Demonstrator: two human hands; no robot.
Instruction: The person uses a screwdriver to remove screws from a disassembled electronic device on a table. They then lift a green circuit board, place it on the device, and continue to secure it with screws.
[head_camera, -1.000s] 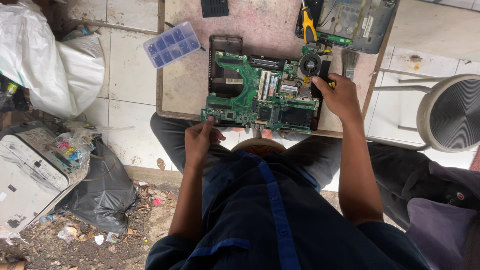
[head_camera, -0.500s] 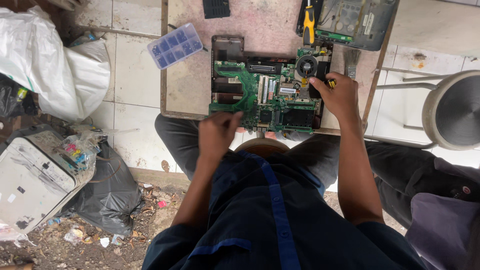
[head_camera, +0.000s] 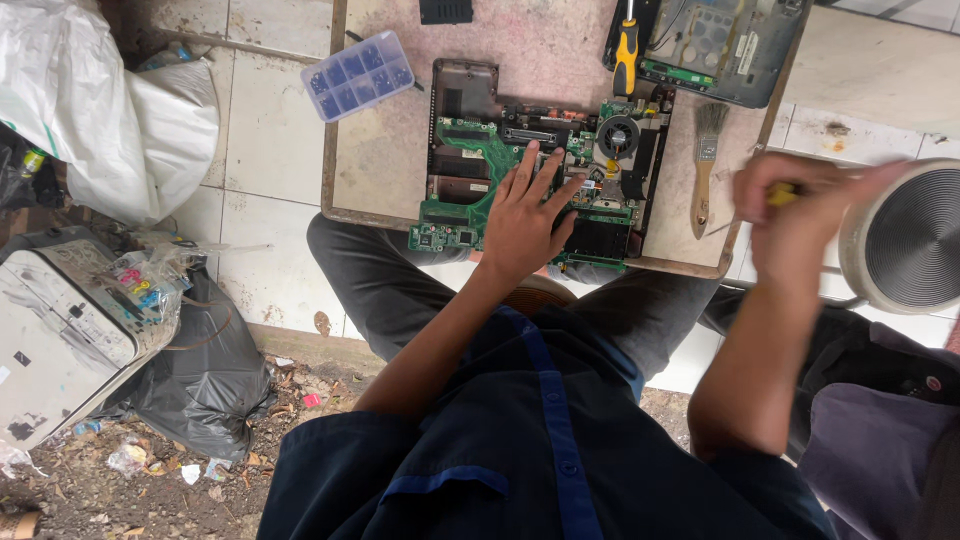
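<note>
One left hand (head_camera: 522, 222) flat, fingers spread on green circuit board (head_camera: 470, 165), right hand (head_camera: 790, 215) fisted around yellow-handled tool (head_camera: 778, 194)

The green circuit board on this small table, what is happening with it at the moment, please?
A seated person has the left hand flat on the green circuit board, which lies on a small table. The right hand, blurred, is off the table's right edge and grips something with a yellow part. A brush lies right of the board, a yellow-handled screwdriver and an opened laptop shell at the far edge, and a clear compartment box at the far-left corner.
</note>
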